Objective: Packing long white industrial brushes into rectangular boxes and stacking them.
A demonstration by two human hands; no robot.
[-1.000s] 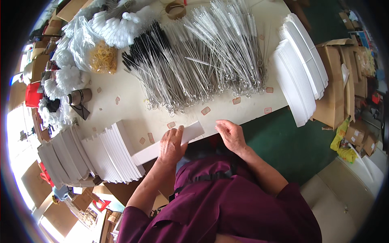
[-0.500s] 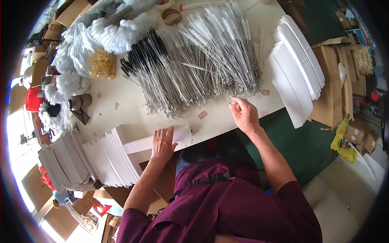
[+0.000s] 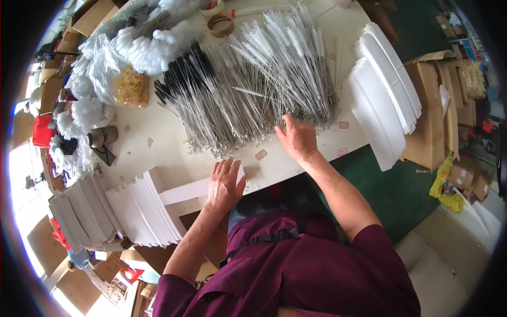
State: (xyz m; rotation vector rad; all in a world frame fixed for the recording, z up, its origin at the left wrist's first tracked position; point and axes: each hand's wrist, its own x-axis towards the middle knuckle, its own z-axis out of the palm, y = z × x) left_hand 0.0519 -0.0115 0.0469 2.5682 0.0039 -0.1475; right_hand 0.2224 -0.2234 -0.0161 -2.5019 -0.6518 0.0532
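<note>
Near the table's front edge: left hand flat, fingers spread, pressing a white card sleeve beside stacked sleeves. Further right, right hand reaching into wire brushes, grip unclear. Probably early: sleeve seemingly unfilled, big pile left.

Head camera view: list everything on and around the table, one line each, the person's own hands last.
Table: one, white, centre.
Wire-handled tube brushes: too many to count, white and black bristles, fanned across the table's middle.
Fluffy brushes: a heap, white, far left.
Rubber bands: one bag, yellow, beside the fluffy brushes.
Tape rolls: two, brown, far edge.
Long flat card: one, white, near edge under the left hand.
Card stacks, left: several fanned piles, white, near left corner.
Card stacks, right: two piles, white, right end.
Cartons: several, brown, right of the table.
Left hand: flat on the long card.
Right hand: at the brush handle ends.
</note>
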